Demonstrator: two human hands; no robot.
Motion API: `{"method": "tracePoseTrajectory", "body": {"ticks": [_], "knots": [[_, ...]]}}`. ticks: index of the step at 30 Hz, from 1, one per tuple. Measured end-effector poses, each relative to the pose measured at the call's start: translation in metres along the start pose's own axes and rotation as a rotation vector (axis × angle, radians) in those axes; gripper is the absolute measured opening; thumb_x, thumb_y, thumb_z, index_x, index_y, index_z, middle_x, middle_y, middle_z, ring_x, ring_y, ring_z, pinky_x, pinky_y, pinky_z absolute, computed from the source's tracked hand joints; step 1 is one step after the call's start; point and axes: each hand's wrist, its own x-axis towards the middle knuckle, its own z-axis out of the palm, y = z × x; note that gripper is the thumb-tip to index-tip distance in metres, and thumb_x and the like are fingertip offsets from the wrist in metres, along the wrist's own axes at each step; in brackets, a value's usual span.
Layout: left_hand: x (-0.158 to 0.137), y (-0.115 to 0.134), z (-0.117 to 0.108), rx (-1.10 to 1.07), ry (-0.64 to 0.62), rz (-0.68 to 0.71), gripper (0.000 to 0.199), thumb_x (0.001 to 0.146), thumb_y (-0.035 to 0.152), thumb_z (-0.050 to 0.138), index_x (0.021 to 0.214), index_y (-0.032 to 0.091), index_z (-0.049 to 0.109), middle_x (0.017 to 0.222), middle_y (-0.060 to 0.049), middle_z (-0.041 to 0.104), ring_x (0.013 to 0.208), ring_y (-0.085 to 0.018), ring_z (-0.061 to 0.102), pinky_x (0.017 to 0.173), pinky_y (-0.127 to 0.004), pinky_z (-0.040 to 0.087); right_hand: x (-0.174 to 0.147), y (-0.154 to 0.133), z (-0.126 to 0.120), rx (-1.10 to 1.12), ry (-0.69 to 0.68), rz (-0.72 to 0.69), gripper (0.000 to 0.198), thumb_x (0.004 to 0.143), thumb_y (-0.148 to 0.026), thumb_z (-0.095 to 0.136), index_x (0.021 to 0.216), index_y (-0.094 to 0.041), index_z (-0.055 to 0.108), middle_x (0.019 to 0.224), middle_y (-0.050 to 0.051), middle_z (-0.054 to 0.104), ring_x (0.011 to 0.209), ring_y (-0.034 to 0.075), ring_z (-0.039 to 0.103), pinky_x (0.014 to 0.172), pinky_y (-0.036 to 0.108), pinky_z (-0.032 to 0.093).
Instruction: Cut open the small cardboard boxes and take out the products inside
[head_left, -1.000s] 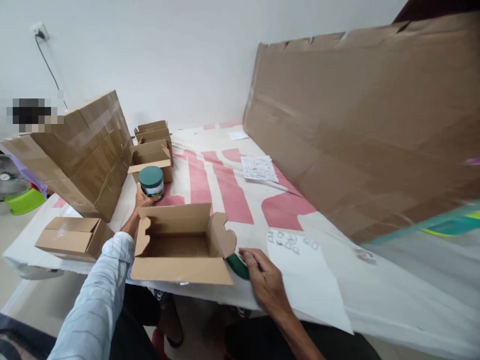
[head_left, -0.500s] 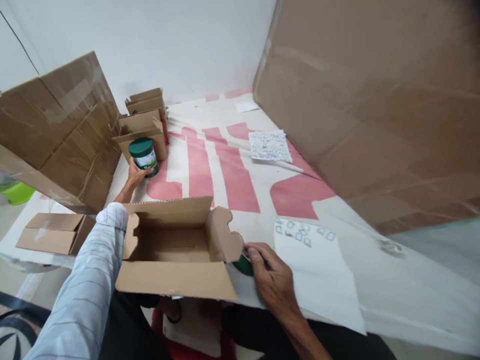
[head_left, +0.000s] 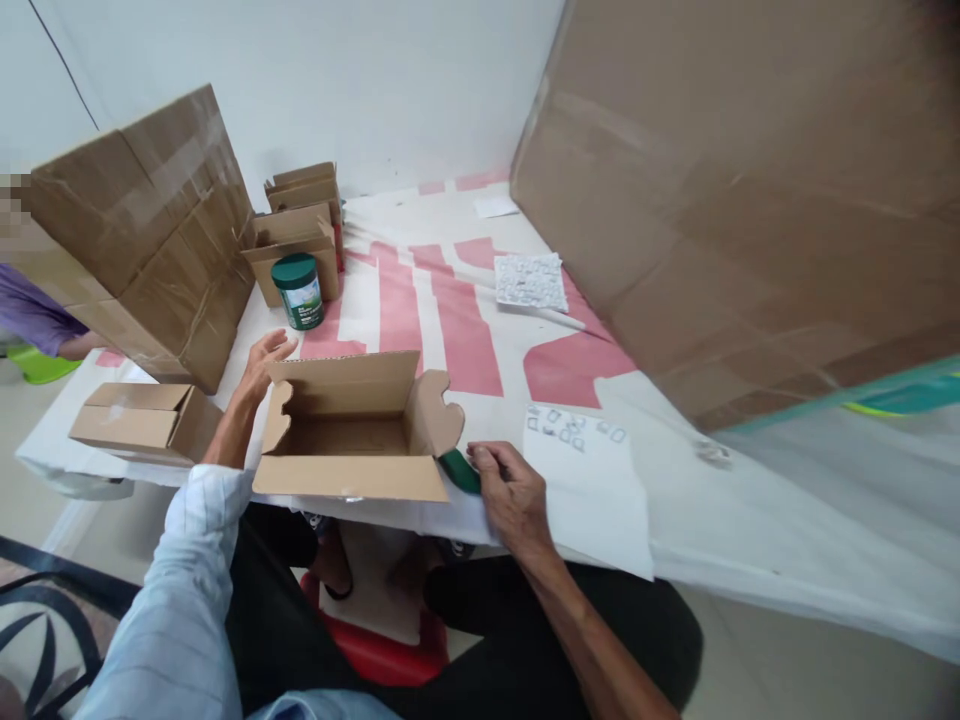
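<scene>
A small cardboard box (head_left: 349, 478) stands with its flaps spread at the table's front edge. Just beyond its back left corner is my left hand (head_left: 264, 362), fingers apart and holding nothing. The green-lidded jar (head_left: 301, 300) stands upright a short way past those fingers, in front of other open boxes. My right hand (head_left: 513, 492) is closed, thumb against fingers, at the box's right flap (head_left: 442, 415). By its fingertips a dark green object (head_left: 460, 472) shows partly under that flap; its full shape is hidden, and what the fingers grip is unclear.
Open small boxes (head_left: 296, 235) stand in a row at the back left. A closed carton (head_left: 131, 415) lies left, beside a big cardboard panel (head_left: 169, 230). Another large panel (head_left: 712, 200) rises on the right. A marked sheet (head_left: 592, 490) and patterned square (head_left: 531, 282) lie on the table.
My left hand has let go of the jar, leaving it standing, and has drawn back toward the box. My right hand stays by the flap. The view has shifted somewhat.
</scene>
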Motion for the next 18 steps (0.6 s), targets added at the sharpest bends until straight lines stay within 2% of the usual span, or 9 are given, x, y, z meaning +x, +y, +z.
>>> {"method": "tracePoseTrajectory", "body": {"ticks": [4, 6, 8, 12, 14, 16, 18], "knots": [[-0.078, -0.007, -0.022, -0.246, -0.108, -0.005, 0.078, 0.085, 0.074, 0.075, 0.139, 0.018, 0.069, 0.138, -0.016, 0.074, 0.132, -0.037, 0.066, 0.104, -0.046, 0.056, 0.000, 0.002, 0.001, -0.010, -0.002, -0.014, 0.036, 0.095, -0.055, 0.061, 0.090, -0.022, 0.074, 0.088, 0.006, 0.077, 0.084, 0.024, 0.070, 0.080, 0.038, 0.056], [-0.108, -0.005, -0.032, -0.323, -0.138, -0.005, 0.080, 0.085, 0.075, 0.075, 0.141, 0.018, 0.068, 0.144, -0.018, 0.071, 0.136, -0.040, 0.064, 0.101, -0.046, 0.058, 0.000, 0.003, 0.002, -0.015, 0.002, -0.024, 0.036, 0.095, -0.055, 0.061, 0.092, -0.022, 0.074, 0.090, 0.006, 0.077, 0.085, 0.024, 0.070, 0.081, 0.039, 0.056], [-0.130, 0.002, -0.039, -0.311, -0.143, 0.001, 0.085, 0.081, 0.073, 0.080, 0.145, 0.018, 0.066, 0.150, -0.020, 0.066, 0.140, -0.042, 0.061, 0.101, -0.047, 0.058, 0.000, 0.004, 0.003, -0.020, 0.004, -0.036, 0.036, 0.095, -0.056, 0.061, 0.094, -0.022, 0.074, 0.092, 0.007, 0.077, 0.087, 0.025, 0.070, 0.082, 0.040, 0.057], [-0.149, 0.028, -0.041, -0.044, -0.119, 0.075, 0.106, 0.071, 0.065, 0.091, 0.160, 0.023, 0.051, 0.162, -0.021, 0.055, 0.145, -0.045, 0.056, 0.107, -0.055, 0.055, -0.002, 0.004, 0.004, -0.033, -0.011, -0.067, 0.038, 0.095, -0.057, 0.062, 0.099, -0.021, 0.074, 0.098, 0.009, 0.077, 0.090, 0.027, 0.071, 0.084, 0.042, 0.059], [-0.152, 0.040, -0.035, 0.136, -0.102, 0.131, 0.114, 0.067, 0.056, 0.096, 0.164, 0.026, 0.045, 0.162, -0.020, 0.055, 0.145, -0.045, 0.055, 0.111, -0.060, 0.053, -0.003, 0.003, 0.002, -0.042, -0.015, -0.103, 0.039, 0.096, -0.057, 0.061, 0.104, -0.021, 0.073, 0.105, 0.011, 0.076, 0.095, 0.028, 0.071, 0.086, 0.045, 0.060], [-0.154, 0.048, -0.029, 0.237, -0.108, 0.179, 0.111, 0.068, 0.049, 0.095, 0.165, 0.026, 0.044, 0.156, -0.019, 0.060, 0.142, -0.044, 0.058, 0.114, -0.062, 0.051, -0.003, -0.002, 0.000, -0.054, -0.025, -0.171, 0.041, 0.096, -0.059, 0.061, 0.110, -0.021, 0.072, 0.114, 0.013, 0.075, 0.104, 0.031, 0.070, 0.091, 0.050, 0.060], [-0.155, 0.052, -0.024, 0.238, -0.126, 0.184, 0.099, 0.076, 0.045, 0.087, 0.164, 0.025, 0.045, 0.152, -0.017, 0.064, 0.139, -0.042, 0.062, 0.116, -0.061, 0.049, -0.001, -0.012, -0.001, -0.048, -0.067, -0.258, 0.050, 0.095, -0.063, 0.063, 0.122, -0.021, 0.070, 0.124, 0.016, 0.072, 0.117, 0.035, 0.068, 0.101, 0.055, 0.057]]}}
